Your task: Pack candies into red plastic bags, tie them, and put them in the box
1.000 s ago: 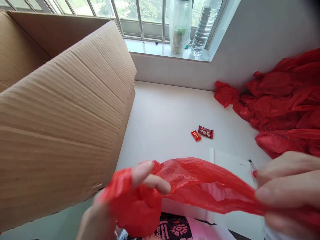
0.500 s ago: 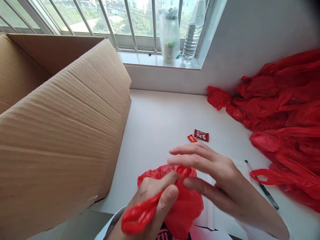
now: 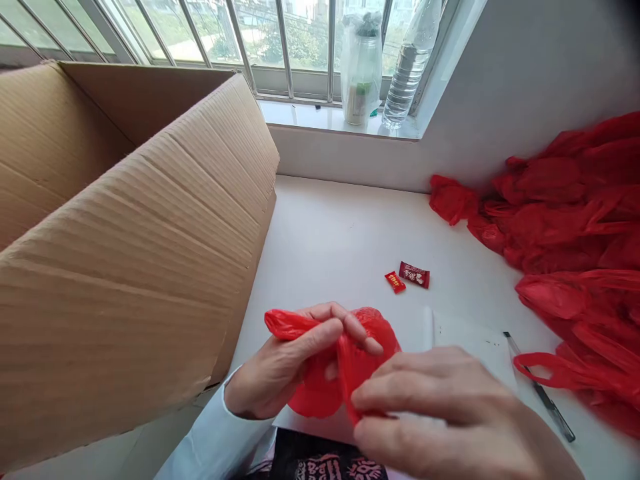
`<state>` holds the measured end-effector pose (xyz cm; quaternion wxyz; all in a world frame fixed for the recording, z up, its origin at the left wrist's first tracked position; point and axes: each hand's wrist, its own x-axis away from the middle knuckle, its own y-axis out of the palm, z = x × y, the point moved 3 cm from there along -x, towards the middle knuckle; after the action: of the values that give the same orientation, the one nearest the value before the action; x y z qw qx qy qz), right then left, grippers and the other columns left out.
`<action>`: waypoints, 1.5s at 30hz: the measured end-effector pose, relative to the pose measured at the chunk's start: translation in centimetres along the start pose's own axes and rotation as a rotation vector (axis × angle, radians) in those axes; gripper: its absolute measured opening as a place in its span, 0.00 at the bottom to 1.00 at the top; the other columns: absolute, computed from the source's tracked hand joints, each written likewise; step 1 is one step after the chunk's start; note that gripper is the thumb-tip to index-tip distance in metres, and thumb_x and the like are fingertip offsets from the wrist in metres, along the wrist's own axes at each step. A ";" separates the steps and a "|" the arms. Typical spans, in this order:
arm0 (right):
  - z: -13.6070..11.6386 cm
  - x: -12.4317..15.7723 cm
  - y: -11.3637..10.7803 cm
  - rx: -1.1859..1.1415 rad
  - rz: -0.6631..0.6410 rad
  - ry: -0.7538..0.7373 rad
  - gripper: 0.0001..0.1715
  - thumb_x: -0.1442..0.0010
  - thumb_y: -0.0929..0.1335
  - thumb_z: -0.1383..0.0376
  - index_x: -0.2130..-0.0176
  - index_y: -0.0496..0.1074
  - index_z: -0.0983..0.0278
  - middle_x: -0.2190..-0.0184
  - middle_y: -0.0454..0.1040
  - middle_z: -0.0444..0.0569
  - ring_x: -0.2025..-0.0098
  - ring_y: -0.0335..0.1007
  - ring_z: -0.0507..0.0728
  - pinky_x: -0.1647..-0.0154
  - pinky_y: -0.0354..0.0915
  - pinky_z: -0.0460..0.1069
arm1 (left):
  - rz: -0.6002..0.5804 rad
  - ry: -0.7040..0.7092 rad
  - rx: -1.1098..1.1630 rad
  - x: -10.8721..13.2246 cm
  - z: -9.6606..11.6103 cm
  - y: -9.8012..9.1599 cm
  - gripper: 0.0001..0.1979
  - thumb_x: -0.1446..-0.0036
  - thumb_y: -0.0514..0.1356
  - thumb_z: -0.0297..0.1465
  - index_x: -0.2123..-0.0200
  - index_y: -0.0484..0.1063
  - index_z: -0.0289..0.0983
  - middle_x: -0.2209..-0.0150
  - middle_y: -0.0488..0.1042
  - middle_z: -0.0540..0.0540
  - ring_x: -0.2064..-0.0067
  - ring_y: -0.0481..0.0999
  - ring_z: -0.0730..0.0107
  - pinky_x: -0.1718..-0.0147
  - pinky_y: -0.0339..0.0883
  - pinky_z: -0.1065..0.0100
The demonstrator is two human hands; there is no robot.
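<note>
A red plastic bag (image 3: 316, 393) hangs low over the table's front edge, with both my hands on it. My left hand (image 3: 295, 353) is closed around the bag's gathered top, and a red loop sticks out to the left past its thumb. My right hand (image 3: 440, 407), slightly blurred, pinches a strand of the same bag on the right. Beyond the hands lie two small wrapped packets: a dark red one (image 3: 415, 275) and a smaller bright red one (image 3: 395, 282). What the bag contains is hidden.
An open cardboard box (image 3: 150, 267) stands along the left. A heap of red plastic bags (image 3: 575, 220) fills the right side, with a pen (image 3: 545, 393) beside it. A water bottle (image 3: 407, 73) and a bag-wrapped jar (image 3: 360, 80) stand on the sill.
My left hand has turned, its red loop now higher and pointing left. My right hand, open and apart earlier, has come down and taken hold of a strand. The view has shifted left.
</note>
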<state>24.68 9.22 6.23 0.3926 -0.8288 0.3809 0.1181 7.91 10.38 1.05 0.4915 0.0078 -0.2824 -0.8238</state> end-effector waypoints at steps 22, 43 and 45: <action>8.1 -3.2 4.3 -0.756 -0.306 0.350 0.08 0.39 0.66 0.67 0.58 0.72 0.64 0.57 0.71 0.50 0.60 0.64 0.51 0.63 0.60 0.46 | 0.621 1.130 -1.503 4.3 0.8 0.3 0.15 0.36 0.48 0.24 0.71 0.70 0.39 0.69 0.76 0.50 0.76 0.72 0.78 0.79 0.61 0.73; 2.9 -3.1 1.5 0.417 0.091 -0.150 0.07 0.40 0.67 0.74 0.65 0.65 0.63 0.72 0.69 0.46 0.67 0.58 0.52 0.66 0.59 0.49 | 0.318 1.062 -1.300 4.5 -1.1 -2.2 0.11 0.31 0.44 0.38 0.61 0.58 0.38 0.58 0.71 0.42 0.61 0.72 0.70 0.61 0.70 0.64; 2.1 -2.8 1.4 0.567 0.071 -0.200 0.08 0.41 0.67 0.75 0.65 0.67 0.63 0.70 0.71 0.47 0.66 0.59 0.53 0.63 0.59 0.51 | 0.329 1.067 -1.227 4.6 -1.2 -2.8 0.18 0.33 0.41 0.45 0.53 0.57 0.37 0.53 0.69 0.39 0.54 0.71 0.64 0.56 0.69 0.59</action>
<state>22.00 11.74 5.41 0.6394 -0.6566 0.3869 0.1018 3.63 7.07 -0.05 0.5905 0.0866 0.4909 -0.6347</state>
